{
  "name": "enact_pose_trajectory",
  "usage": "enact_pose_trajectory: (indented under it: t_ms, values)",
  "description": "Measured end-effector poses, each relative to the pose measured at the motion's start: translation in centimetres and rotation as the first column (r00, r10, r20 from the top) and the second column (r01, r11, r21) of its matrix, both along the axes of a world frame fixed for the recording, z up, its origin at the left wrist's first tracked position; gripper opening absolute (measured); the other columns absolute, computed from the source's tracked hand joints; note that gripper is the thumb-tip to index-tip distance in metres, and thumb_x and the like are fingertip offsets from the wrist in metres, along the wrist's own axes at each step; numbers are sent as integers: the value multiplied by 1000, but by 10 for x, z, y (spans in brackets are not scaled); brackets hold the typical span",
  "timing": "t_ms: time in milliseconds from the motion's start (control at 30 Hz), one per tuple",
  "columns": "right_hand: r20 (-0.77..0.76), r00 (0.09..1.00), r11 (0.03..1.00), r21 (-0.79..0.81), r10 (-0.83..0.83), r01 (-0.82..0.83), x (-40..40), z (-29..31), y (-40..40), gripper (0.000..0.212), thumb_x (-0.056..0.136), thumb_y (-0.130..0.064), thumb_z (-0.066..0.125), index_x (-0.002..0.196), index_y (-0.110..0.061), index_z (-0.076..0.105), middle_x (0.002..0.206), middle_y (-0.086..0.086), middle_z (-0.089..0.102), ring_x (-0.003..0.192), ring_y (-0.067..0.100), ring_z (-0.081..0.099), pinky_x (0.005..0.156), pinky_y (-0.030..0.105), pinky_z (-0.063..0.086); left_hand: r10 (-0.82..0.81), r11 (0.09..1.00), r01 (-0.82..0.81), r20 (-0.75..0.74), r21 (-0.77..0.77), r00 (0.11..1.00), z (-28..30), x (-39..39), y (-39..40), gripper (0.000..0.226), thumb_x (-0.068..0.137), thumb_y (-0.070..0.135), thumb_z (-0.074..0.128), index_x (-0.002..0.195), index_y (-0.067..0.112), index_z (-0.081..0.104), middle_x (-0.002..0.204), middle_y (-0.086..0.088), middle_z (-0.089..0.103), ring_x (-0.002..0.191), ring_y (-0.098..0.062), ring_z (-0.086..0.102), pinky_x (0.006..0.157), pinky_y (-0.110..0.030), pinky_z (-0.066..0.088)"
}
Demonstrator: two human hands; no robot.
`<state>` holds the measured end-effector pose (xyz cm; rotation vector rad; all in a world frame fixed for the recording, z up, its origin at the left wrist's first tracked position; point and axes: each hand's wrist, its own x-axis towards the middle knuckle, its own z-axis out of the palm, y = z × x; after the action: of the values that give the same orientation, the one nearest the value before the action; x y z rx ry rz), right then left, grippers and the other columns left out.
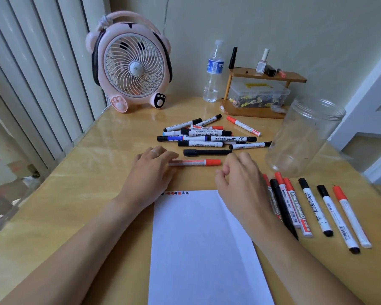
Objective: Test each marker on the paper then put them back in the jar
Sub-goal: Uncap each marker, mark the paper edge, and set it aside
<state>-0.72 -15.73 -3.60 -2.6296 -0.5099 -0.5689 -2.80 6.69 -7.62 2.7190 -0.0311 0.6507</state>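
Note:
A white sheet of paper point(202, 245) lies in front of me, with small red, black and blue marks along its top edge. My left hand point(151, 168) lies flat with its fingertips on the end of a red-capped marker point(198, 162). My right hand point(240, 179) hovers beside that marker's cap, fingers loosely curled and holding nothing. A heap of several markers point(207, 134) lies behind the hands. Several more markers point(312, 208) lie in a row right of the paper. The clear plastic jar point(304, 137) stands open and looks empty at the right.
A pink desk fan point(130, 62) stands at the back left. A water bottle point(213, 71) and a small wooden shelf point(264, 93) with a plastic box and small bottles sit at the back. The table's edge runs close along the left and right.

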Motion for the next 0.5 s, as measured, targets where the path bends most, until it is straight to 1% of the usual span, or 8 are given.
enact_pose_trajectory:
  t_ms: [67,133,167,233,300,367,433,500]
  values:
    - [-10,995,995,25,97,-97,1,-5,7,20,96,-21,62,83,-15,47,90,1,48,74,24,46,57,31,28,15,999,-15,2,28,1000,0,0,-3,32,95,28,67,126,26,68,115,0,54,111,-25,51,90,-41,41]
    - [-15,985,985,21,174,-173,1,-11,14,17,95,-20,62,85,-16,50,90,0,49,74,20,44,55,31,27,22,999,-22,19,39,1000,-1,0,-5,21,94,32,67,115,26,71,111,-1,51,105,-25,49,85,-39,43]
    - [-12,978,978,19,206,-206,0,-14,17,13,95,-19,61,87,-16,51,91,-1,50,75,20,45,56,31,30,23,999,-24,26,37,999,-1,0,-5,17,94,34,68,109,26,71,110,0,52,103,-24,49,84,-39,43]
    - [-27,966,966,46,257,-255,0,-20,20,2,95,-18,59,96,-19,57,92,-5,51,79,19,51,61,36,45,14,1000,-14,39,5,999,1,-2,-6,12,93,33,68,103,26,68,105,2,54,101,-24,51,83,-38,42]
    - [-82,951,952,96,299,-291,-1,-21,20,27,96,-15,55,119,-28,61,94,-8,54,85,19,55,69,41,52,-15,998,20,91,-53,996,6,-8,-9,10,92,33,65,99,26,65,95,6,55,94,-22,54,81,-40,45]
    - [-122,933,940,82,339,-331,1,-20,19,59,94,-7,47,142,-41,54,101,-8,59,87,21,58,72,41,53,-49,990,69,163,-121,985,13,-18,-18,13,93,35,62,94,22,64,85,8,53,83,-18,54,72,-40,48]
    - [-130,918,927,67,376,-370,3,-20,17,72,90,-2,41,148,-43,50,103,-7,63,89,21,59,72,41,54,-83,978,119,208,-170,975,19,-29,-27,14,94,35,65,91,21,64,80,9,52,75,-14,53,65,-39,48]
    - [-112,900,902,151,422,-404,5,-17,16,69,87,-4,35,141,-39,58,101,-7,67,90,18,62,74,38,55,-170,956,215,219,-201,961,25,-37,-30,17,94,38,66,94,22,65,83,11,53,76,-11,55,66,-36,50]
